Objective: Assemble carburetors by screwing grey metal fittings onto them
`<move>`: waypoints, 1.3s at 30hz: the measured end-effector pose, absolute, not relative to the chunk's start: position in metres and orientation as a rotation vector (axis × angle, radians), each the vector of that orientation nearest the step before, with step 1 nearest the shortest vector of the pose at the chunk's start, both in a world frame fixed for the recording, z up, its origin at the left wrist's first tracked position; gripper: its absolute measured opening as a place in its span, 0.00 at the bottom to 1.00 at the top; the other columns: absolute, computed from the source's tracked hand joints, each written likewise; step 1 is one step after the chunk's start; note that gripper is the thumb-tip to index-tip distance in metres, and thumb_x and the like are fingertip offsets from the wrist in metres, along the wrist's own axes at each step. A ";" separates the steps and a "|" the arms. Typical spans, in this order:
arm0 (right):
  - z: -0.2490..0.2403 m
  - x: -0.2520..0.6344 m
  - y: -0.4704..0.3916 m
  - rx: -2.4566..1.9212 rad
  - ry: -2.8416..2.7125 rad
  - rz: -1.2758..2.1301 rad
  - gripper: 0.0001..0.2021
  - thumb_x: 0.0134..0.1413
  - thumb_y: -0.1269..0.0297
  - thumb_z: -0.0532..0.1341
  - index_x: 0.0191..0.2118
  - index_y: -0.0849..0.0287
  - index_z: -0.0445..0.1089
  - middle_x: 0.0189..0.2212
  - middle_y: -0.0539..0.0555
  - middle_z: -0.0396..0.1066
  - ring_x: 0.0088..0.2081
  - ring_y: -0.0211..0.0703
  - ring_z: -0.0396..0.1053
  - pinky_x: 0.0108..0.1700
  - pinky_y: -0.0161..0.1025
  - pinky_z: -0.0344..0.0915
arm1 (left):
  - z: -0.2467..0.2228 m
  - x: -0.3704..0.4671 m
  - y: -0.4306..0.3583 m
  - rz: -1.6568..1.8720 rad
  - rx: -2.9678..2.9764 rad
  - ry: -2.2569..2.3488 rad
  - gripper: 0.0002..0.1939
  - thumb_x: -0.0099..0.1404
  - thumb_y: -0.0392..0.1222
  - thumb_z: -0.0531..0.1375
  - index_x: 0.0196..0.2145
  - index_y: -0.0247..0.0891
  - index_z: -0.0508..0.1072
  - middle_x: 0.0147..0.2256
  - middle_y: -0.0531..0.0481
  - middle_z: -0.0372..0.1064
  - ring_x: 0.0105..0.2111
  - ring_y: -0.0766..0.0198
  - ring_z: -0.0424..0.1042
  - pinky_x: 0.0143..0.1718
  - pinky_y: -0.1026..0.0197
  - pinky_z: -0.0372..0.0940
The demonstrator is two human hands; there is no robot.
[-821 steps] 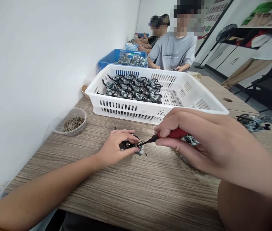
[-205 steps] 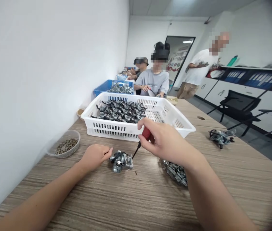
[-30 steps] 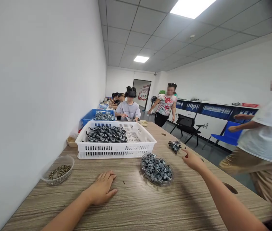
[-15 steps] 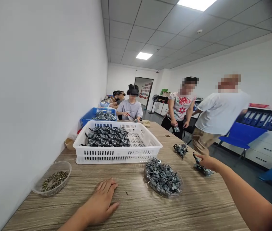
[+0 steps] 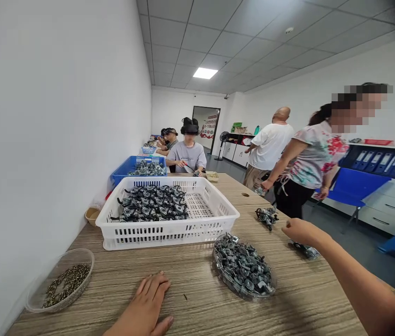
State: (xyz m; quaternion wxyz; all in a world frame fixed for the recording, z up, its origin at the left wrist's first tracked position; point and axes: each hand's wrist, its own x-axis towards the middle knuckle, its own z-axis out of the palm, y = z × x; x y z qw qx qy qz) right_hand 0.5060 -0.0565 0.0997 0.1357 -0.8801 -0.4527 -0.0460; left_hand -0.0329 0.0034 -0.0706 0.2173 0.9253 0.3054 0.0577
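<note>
My left hand lies flat on the wooden table with its fingers stretched out, holding nothing. Right of it is a single small screw. At the table's right edge my right hand has its fingers curled in; whatever they hold, if anything, is hidden. Just beneath that hand lies a metal assembly with black parts, partly covered by it. A similar assembly rests farther back. Between my hands stands a clear round bowl heaped with small grey and black metal parts.
A white plastic crate holds rows of black-and-silver assemblies. At left, a clear bowl contains small brass-coloured screws. Behind the crate is a blue crate of metal parts. One co-worker sits opposite; another person walks past the right edge.
My right hand's fingers have curled in from pointing at the black lever of the assembly. My left hand stays flat. The two people on the right have walked past each other.
</note>
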 end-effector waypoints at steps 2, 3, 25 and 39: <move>0.096 0.475 -0.050 -2.557 -1.404 -0.017 0.13 0.63 0.72 0.65 0.26 0.59 0.73 0.23 0.57 0.74 0.28 0.47 0.74 0.33 0.42 0.61 | -0.073 -0.033 0.004 0.146 2.578 0.837 0.33 0.77 0.57 0.58 0.73 0.44 0.63 0.75 0.36 0.57 0.77 0.38 0.53 0.77 0.31 0.52; 0.093 0.454 -0.048 -2.517 -1.474 0.012 0.10 0.63 0.71 0.64 0.29 0.58 0.74 0.25 0.55 0.75 0.29 0.47 0.74 0.33 0.41 0.60 | -0.074 -0.034 0.005 0.153 2.582 0.832 0.33 0.77 0.57 0.58 0.74 0.44 0.62 0.76 0.36 0.57 0.77 0.38 0.53 0.77 0.31 0.52; -0.037 0.205 -0.065 -2.103 -2.030 0.566 0.18 0.60 0.61 0.74 0.53 0.57 0.76 0.55 0.59 0.76 0.52 0.59 0.79 0.50 0.46 0.71 | -0.076 -0.025 0.006 0.468 2.535 0.874 0.21 0.76 0.43 0.60 0.65 0.47 0.68 0.61 0.42 0.69 0.62 0.47 0.66 0.69 0.39 0.61; -0.042 0.210 -0.066 -2.023 -1.943 0.657 0.04 0.64 0.68 0.68 0.42 0.56 0.82 0.46 0.57 0.81 0.49 0.52 0.78 0.52 0.40 0.67 | -0.072 -0.025 0.005 0.455 2.549 0.887 0.20 0.75 0.43 0.60 0.62 0.46 0.69 0.59 0.42 0.69 0.61 0.47 0.67 0.67 0.41 0.62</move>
